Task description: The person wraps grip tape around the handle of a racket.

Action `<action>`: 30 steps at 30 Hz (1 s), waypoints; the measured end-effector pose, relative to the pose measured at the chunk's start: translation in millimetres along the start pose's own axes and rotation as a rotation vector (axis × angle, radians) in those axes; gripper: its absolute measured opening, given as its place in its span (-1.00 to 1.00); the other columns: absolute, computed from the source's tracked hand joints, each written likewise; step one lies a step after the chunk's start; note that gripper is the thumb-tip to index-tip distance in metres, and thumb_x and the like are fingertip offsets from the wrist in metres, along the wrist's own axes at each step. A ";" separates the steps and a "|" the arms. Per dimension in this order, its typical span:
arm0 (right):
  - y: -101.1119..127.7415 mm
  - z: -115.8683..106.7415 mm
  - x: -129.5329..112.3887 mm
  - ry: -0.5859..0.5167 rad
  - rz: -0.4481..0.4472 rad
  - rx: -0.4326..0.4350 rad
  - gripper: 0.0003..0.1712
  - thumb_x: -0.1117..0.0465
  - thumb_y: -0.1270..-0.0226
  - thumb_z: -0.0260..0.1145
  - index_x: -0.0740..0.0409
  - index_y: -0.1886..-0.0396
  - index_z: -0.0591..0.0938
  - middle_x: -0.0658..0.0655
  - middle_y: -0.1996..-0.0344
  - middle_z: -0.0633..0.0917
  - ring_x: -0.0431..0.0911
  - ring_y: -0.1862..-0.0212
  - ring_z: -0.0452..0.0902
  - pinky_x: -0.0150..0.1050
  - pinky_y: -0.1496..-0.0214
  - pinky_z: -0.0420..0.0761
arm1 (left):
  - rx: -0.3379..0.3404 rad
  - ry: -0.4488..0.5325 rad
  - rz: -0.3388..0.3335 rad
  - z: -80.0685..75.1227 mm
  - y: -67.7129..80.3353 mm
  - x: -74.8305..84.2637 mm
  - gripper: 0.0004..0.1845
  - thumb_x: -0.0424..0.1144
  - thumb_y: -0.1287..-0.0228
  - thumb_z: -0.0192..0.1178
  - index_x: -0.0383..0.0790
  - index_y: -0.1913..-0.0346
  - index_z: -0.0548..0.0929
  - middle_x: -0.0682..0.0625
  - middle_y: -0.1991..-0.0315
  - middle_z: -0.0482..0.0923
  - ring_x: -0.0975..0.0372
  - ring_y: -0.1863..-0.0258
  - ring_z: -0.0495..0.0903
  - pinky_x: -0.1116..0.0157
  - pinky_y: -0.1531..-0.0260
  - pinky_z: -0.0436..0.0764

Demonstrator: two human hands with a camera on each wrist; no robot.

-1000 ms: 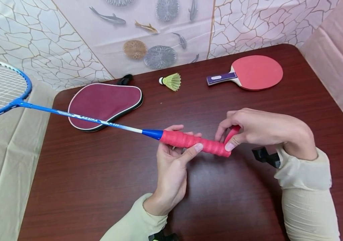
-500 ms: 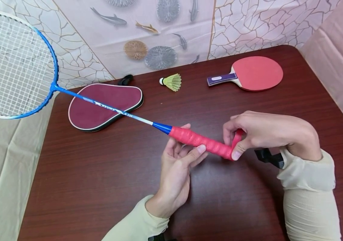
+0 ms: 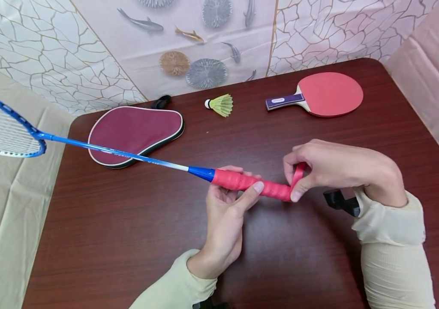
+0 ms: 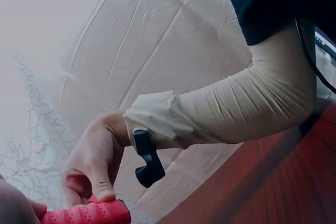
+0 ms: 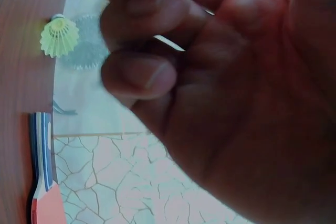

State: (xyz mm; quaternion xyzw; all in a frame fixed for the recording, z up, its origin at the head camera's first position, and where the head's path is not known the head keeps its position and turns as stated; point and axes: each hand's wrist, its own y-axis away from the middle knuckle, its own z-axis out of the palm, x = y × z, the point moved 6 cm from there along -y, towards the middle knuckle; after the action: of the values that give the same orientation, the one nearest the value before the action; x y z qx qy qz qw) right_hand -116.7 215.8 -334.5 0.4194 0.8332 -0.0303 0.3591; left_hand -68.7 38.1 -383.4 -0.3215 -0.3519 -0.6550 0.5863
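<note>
We are holding one racket above the tabletop with two hands: the left hand is gripping its red handle, the right hand is pinching one loose tape end. Far off are lying one shuttlecock, one paddle, one cover.

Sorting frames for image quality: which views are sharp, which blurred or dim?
Head view: evenly lit, sharp, the badminton racket and both hands crisp. Left wrist view: dim, washed-out backdrop, though the right hand reads clearly. Right wrist view: the right hand's fingers fill the frame, out of focus; the shuttlecock behind is soft.
</note>
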 end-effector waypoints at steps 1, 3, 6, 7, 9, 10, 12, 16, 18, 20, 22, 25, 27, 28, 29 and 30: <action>1.4 -2.4 -0.2 0.006 -0.030 0.018 -0.74 -0.17 0.01 0.54 -0.31 0.49 0.59 -0.18 0.48 0.57 -0.26 0.41 0.45 -0.34 0.40 0.49 | 0.000 0.002 0.002 -0.2 -0.3 0.3 -0.53 -0.53 -0.08 0.37 -0.28 -0.05 0.45 -0.30 0.07 0.54 -0.09 0.04 0.63 0.25 0.27 0.65; 4.3 -6.3 -0.5 0.015 -0.084 0.045 -0.83 -0.14 -0.10 0.48 -0.35 0.45 0.62 -0.23 0.47 0.59 -0.29 0.39 0.47 -0.37 0.32 0.49 | -0.008 0.004 0.002 -0.1 -0.9 1.0 -0.52 -0.53 -0.09 0.36 -0.27 -0.06 0.44 -0.33 0.05 0.53 -0.10 0.01 0.62 0.25 0.25 0.65; 6.8 -7.7 -0.3 -0.005 -0.119 0.040 -0.92 -0.07 -0.21 0.43 -0.34 0.39 0.65 -0.28 0.44 0.63 -0.31 0.34 0.50 -0.38 0.27 0.52 | -0.030 0.018 -0.002 1.0 -1.4 1.7 -0.52 -0.54 -0.10 0.35 -0.27 -0.07 0.44 -0.35 0.04 0.52 -0.11 0.00 0.61 0.23 0.22 0.65; 7.1 -7.9 -0.2 -0.007 -0.121 0.041 -0.92 -0.06 -0.22 0.42 -0.34 0.39 0.65 -0.28 0.44 0.63 -0.31 0.34 0.51 -0.38 0.26 0.52 | -0.038 0.022 -0.002 1.2 -1.6 1.8 -0.52 -0.54 -0.11 0.35 -0.27 -0.07 0.44 -0.35 0.04 0.52 -0.11 0.00 0.61 0.23 0.20 0.65; 6.7 -7.6 -0.1 -0.009 -0.118 0.041 -0.92 -0.03 -0.23 0.43 -0.32 0.39 0.65 -0.29 0.45 0.64 -0.31 0.34 0.51 -0.37 0.25 0.53 | -0.053 0.029 0.004 1.7 -1.9 2.4 -0.52 -0.55 -0.11 0.34 -0.27 -0.07 0.43 -0.33 0.05 0.55 -0.12 -0.01 0.60 0.22 0.18 0.65; 6.4 -7.4 0.1 -0.012 -0.114 0.041 -0.92 -0.02 -0.23 0.43 -0.32 0.39 0.66 -0.29 0.46 0.64 -0.30 0.34 0.51 -0.37 0.25 0.53 | -0.061 0.032 0.011 1.9 -2.0 2.9 -0.52 -0.56 -0.12 0.34 -0.28 -0.07 0.43 -0.34 0.05 0.55 -0.14 -0.01 0.60 0.21 0.16 0.64; 5.4 -7.1 0.2 -0.008 -0.106 0.041 -0.91 0.00 -0.22 0.44 -0.31 0.40 0.66 -0.28 0.46 0.63 -0.30 0.34 0.51 -0.36 0.24 0.53 | -0.075 0.030 0.029 2.1 -2.1 3.9 -0.51 -0.57 -0.11 0.33 -0.30 -0.09 0.43 -0.34 0.06 0.56 -0.16 -0.02 0.59 0.19 0.12 0.63; 3.3 -6.9 0.1 -0.012 -0.095 0.031 -0.89 0.04 -0.20 0.46 -0.29 0.41 0.67 -0.26 0.47 0.63 -0.29 0.34 0.49 -0.35 0.26 0.53 | -0.095 0.019 0.077 3.1 -2.0 6.7 -0.51 -0.60 -0.10 0.32 -0.35 -0.10 0.43 -0.35 0.09 0.55 -0.21 -0.01 0.59 0.11 0.03 0.62; 3.2 -7.8 -0.7 -0.009 -0.098 0.033 -0.89 0.05 -0.20 0.47 -0.29 0.42 0.67 -0.27 0.47 0.63 -0.29 0.35 0.49 -0.36 0.27 0.52 | -0.096 0.010 0.101 3.0 -1.9 8.4 -0.51 -0.62 -0.09 0.32 -0.38 -0.09 0.43 -0.36 0.10 0.55 -0.21 0.00 0.60 0.09 0.04 0.62; 4.4 -9.2 -1.4 -0.002 -0.104 0.040 -0.90 0.04 -0.21 0.46 -0.28 0.41 0.67 -0.28 0.47 0.63 -0.29 0.36 0.49 -0.36 0.28 0.52 | -0.091 -0.003 0.122 2.5 -1.8 10.1 -0.52 -0.62 -0.08 0.32 -0.41 -0.07 0.42 -0.38 0.11 0.55 -0.22 0.02 0.60 0.12 0.07 0.64; 6.5 -10.7 -2.4 0.001 -0.116 0.046 -0.90 0.04 -0.21 0.46 -0.27 0.40 0.67 -0.28 0.46 0.63 -0.29 0.38 0.49 -0.37 0.29 0.50 | -0.084 -0.018 0.135 1.7 -1.9 11.7 -0.53 -0.63 -0.08 0.32 -0.43 -0.05 0.41 -0.40 0.11 0.54 -0.22 0.03 0.60 0.17 0.11 0.64; 10.5 -11.9 -3.2 0.008 -0.135 0.043 -0.89 0.04 -0.21 0.46 -0.32 0.39 0.67 -0.29 0.42 0.64 -0.30 0.39 0.47 -0.38 0.32 0.48 | -0.074 -0.037 0.134 0.6 -2.2 12.3 -0.55 -0.61 -0.09 0.32 -0.43 -0.03 0.41 -0.40 0.10 0.53 -0.25 0.02 0.58 0.21 0.14 0.64; 13.2 -12.0 -3.0 0.010 -0.144 0.031 -0.86 0.05 -0.20 0.47 -0.37 0.38 0.68 -0.29 0.39 0.63 -0.30 0.40 0.47 -0.39 0.33 0.48 | -0.072 -0.050 0.118 0.4 -2.7 11.2 -0.56 -0.60 -0.10 0.32 -0.41 -0.02 0.41 -0.40 0.09 0.53 -0.26 0.00 0.57 0.21 0.14 0.63; 14.5 -11.9 -2.8 0.008 -0.147 0.025 -0.84 0.06 -0.20 0.47 -0.40 0.38 0.68 -0.29 0.37 0.63 -0.30 0.40 0.48 -0.39 0.33 0.48 | -0.069 -0.054 0.109 0.0 -3.1 10.1 -0.57 -0.60 -0.11 0.32 -0.38 -0.02 0.42 -0.39 0.08 0.53 -0.26 0.00 0.57 0.21 0.14 0.63; 15.7 -11.6 -2.6 0.005 -0.151 0.018 -0.81 0.07 -0.19 0.48 -0.42 0.38 0.67 -0.29 0.35 0.63 -0.31 0.38 0.49 -0.39 0.32 0.49 | -0.063 -0.056 0.101 -0.3 -3.5 9.2 -0.57 -0.60 -0.11 0.32 -0.37 -0.01 0.42 -0.39 0.08 0.53 -0.25 0.00 0.57 0.21 0.13 0.63; 16.7 -11.2 -2.4 -0.007 -0.154 0.008 -0.79 0.08 -0.18 0.48 -0.44 0.38 0.68 -0.28 0.33 0.64 -0.31 0.36 0.50 -0.39 0.31 0.50 | -0.058 -0.058 0.093 -0.5 -3.9 8.3 -0.58 -0.60 -0.11 0.32 -0.36 -0.01 0.43 -0.38 0.08 0.52 -0.24 0.00 0.58 0.20 0.13 0.63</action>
State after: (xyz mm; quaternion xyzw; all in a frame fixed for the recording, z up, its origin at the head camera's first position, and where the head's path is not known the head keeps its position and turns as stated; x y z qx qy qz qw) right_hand -110.2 228.9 -320.5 0.3553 0.8617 -0.0628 0.3567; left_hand -73.5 33.4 -377.1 -0.3731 -0.3344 -0.6273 0.5962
